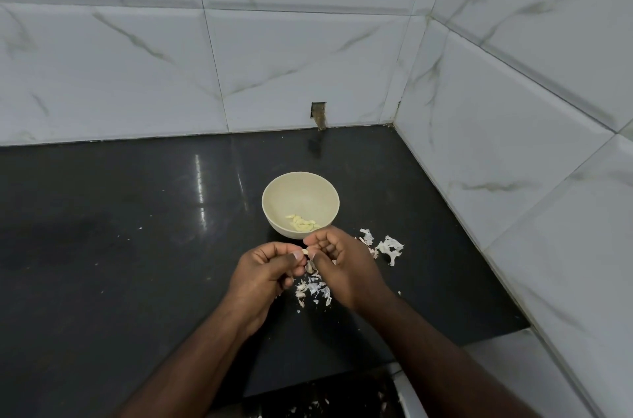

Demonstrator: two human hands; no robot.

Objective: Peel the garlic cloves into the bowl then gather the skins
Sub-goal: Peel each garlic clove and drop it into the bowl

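Right now, from your head camera, your two hands meet just near of the bowl [300, 203], held above the dark surface [120, 229]. Your left hand [265, 268] has its fingers curled and pinches a small garlic clove [305, 252] between thumb and fingertips. Your right hand [342, 263] also curls in on that same clove from the right side, its fingertips pinching at it, so both hands grasp the one piece; how much skin remains on it is too small to tell.

The bowl is cream-coloured and stands upright on the surface, just beyond your fingers. Several pale peeled cloves [301, 224] lie together in its bottom, toward the near side.

Loose skins [313, 291] lie scattered on the surface directly under and between your hands, near your right wrist. A second cluster of skins [385, 248] lies to the right of your right hand, close beside the bowl's right side but apart from it. A few tiny flecks sit further left on the surface.

Marbled white wall tiles [308, 58] rise behind and to the right of the surface, meeting in the far right corner.
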